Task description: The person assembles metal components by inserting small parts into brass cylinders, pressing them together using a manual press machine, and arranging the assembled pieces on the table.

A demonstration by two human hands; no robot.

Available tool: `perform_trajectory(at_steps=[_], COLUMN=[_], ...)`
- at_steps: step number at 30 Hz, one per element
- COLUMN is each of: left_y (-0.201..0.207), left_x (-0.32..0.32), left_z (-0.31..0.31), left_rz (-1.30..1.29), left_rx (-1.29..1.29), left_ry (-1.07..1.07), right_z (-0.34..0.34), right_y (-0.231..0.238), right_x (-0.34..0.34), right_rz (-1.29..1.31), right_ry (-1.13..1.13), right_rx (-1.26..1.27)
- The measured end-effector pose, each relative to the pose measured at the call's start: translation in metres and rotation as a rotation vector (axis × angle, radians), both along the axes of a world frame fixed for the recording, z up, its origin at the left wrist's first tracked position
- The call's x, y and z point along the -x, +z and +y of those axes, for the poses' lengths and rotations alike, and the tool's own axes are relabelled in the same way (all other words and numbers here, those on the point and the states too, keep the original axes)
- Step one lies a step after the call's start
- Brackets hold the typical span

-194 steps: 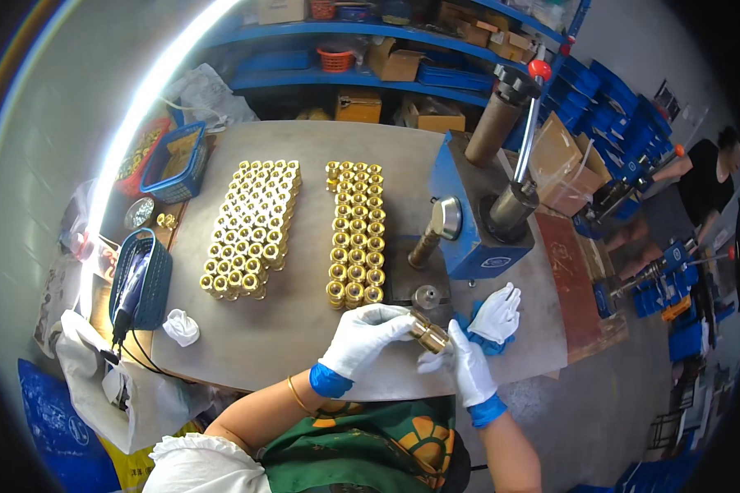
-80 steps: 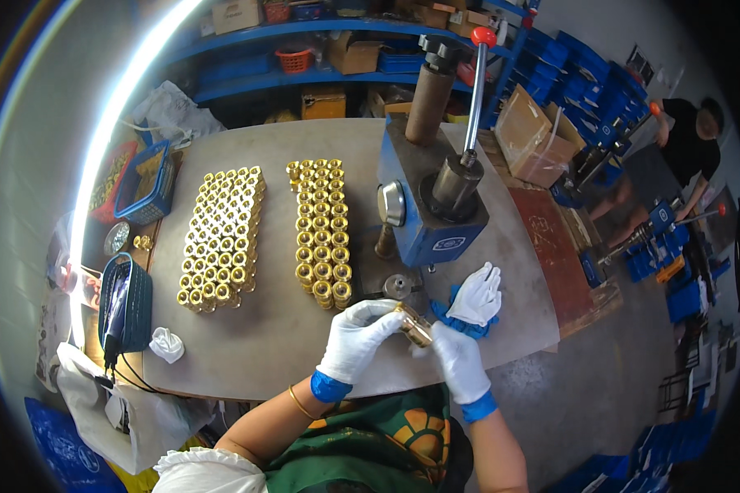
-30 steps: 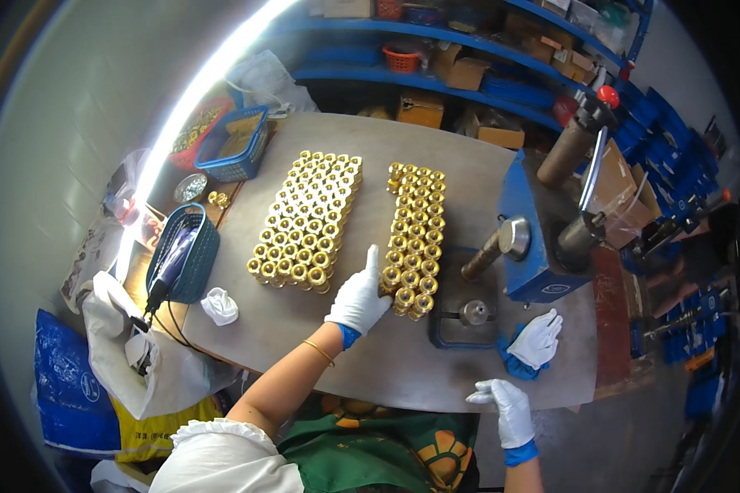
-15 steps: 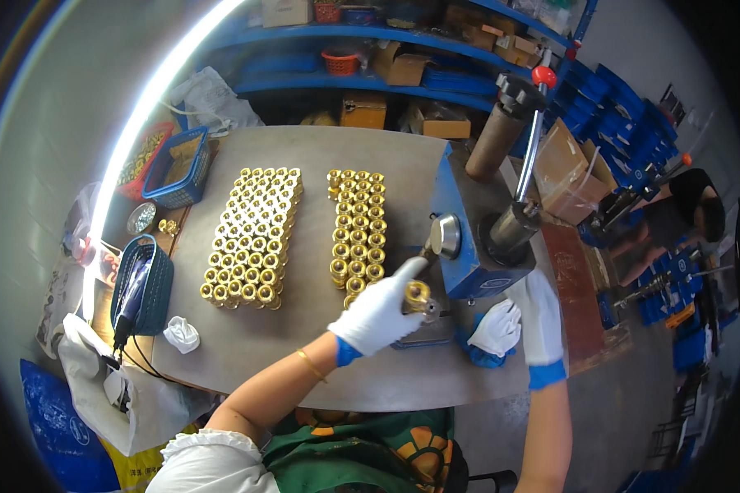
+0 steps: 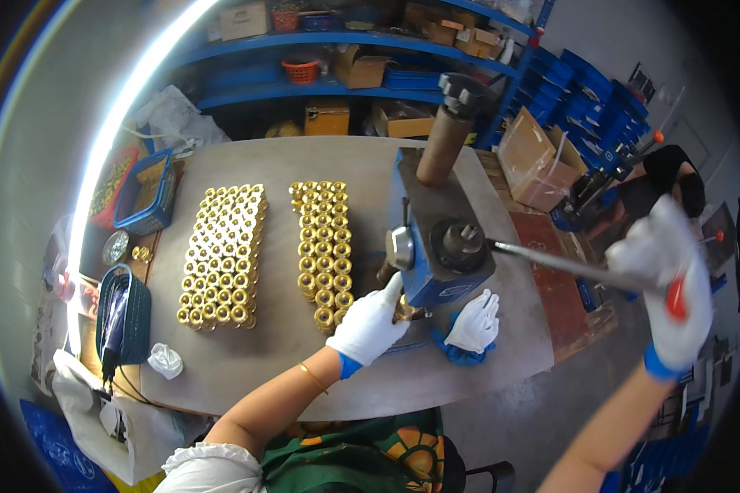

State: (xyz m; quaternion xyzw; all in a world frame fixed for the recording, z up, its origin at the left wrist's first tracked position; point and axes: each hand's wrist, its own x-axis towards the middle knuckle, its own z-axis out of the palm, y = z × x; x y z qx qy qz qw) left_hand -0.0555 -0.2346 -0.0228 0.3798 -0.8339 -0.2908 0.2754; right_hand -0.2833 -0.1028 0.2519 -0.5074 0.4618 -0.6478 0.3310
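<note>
Left hand (image 5: 366,329) beside brass fitting (image 5: 404,309), right hand (image 5: 668,292) gripping lever (image 5: 563,264), arms spread

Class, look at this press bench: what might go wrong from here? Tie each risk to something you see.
A pinch is possible: the left hand sits at a brass fitting close to the blue lever press while the right hand, blurred, is at the red lever knob.

The left hand is also beside the nearer rows of fittings, so a bump might topple some.

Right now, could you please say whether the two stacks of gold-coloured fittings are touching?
Apart: the head view shows grey tabletop between the left stack and the right stack.
</note>
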Motion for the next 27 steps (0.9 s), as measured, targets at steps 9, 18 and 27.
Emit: perform_trajectory(at_steps=[9,18,27], left_y=[-0.005,-0.008,0.030], left_x=[0.007,0.006,0.007], left_z=[0.006,0.002,0.005], left_rz=[0.079,0.082,0.281], left_rx=[-0.031,0.032,-0.035], left_ry=[-0.054,-0.036,-0.021], right_z=[0.031,-0.014,0.001], right_y=[-0.183,-0.251,-0.016], right_x=[0.005,0.011,0.015], right_rz=[0.794,0.646,-0.564], right_ry=[0.200,0.105,0.314], right_rx=[-1.310,-1.183,0.192])
